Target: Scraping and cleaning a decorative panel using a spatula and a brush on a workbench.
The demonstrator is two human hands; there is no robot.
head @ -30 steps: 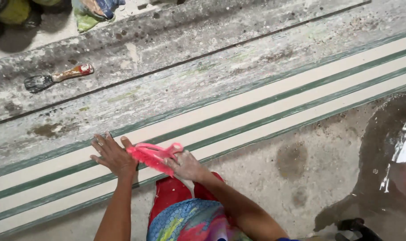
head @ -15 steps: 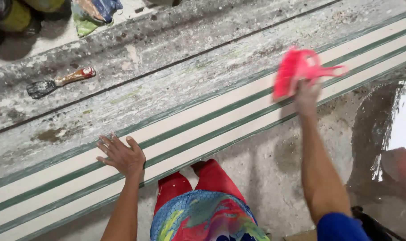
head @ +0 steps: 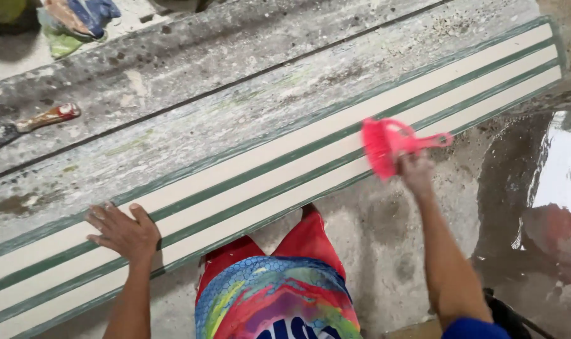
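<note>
Pink brush [head: 386,145] is now out at the right part of the step, held up by the right hand [head: 416,171]. A second ago it lay low beside the left hand, near the knees; half a second ago it was already swung far right and higher. Now it has dropped back toward the striped edge, bristle side over the cream-and-green nosing [head: 285,164], handle sticking out to the right.

Right hand: fingers wrapped shut around the brush body, firm hold. I can't tell whether the bristles touch the strip or hang just above it.

Left hand [head: 123,231]: flat, fingers spread, pressed on the strip at its left part, holding nothing. It has barely shifted across the three frames, so it reads as a brace.

My read: the sweep has moved from the middle of the strip to its right part; the stretch between the hands looks clean, no visible dust on the cream bands.

Other bits: grey, mortar-stained tread [head: 248,94] above the strip, a scraper [head: 28,124] with a reddish handle lying on it far left, well apart from both hands. Wet floor patch [head: 549,188] at right.
</note>
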